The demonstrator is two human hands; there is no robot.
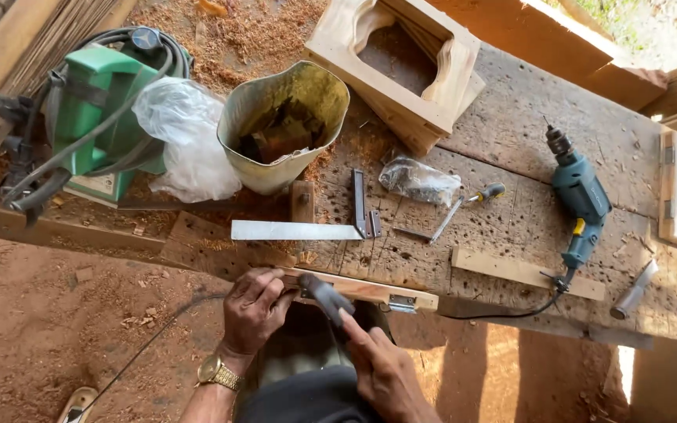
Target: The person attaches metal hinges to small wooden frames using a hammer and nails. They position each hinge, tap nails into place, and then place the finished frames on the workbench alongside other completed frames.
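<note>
Left hand (254, 309): fingers curled over the near end of the wooden strip, clamping it against the bench edge; a gold wristwatch (219, 373) sits on the wrist.
Right hand (385, 372): wrapped around a dark-handled tool, forefinger stretched along the handle.
Dark-handled tool (324, 296): angled up and left, its tip resting on the wooden strip just beside the left hand; the working end is too small to identify.
Wooden strip (366, 290): lies flat along the near edge of the workbench, with a small metal hinge (401, 302) at its right end.
Workbench (503, 117): rough, weathered planks, pitted with small holes and dusted with sawdust.
Try square (307, 227): flat on the bench just behind the strip, blade pointing left.
Metal bucket (282, 125): dented, standing behind the square.
Electric drill (580, 196): blue-green, lying on the right of the bench, well apart from the hands, cord trailing toward the near edge.
Screwdriver (468, 205): beside a crumpled clear plastic bag (418, 180).
Wooden frame (401, 63): pale, on the far side of the bench.
Green machine (95, 110): far left, hose coiled on top.
</note>
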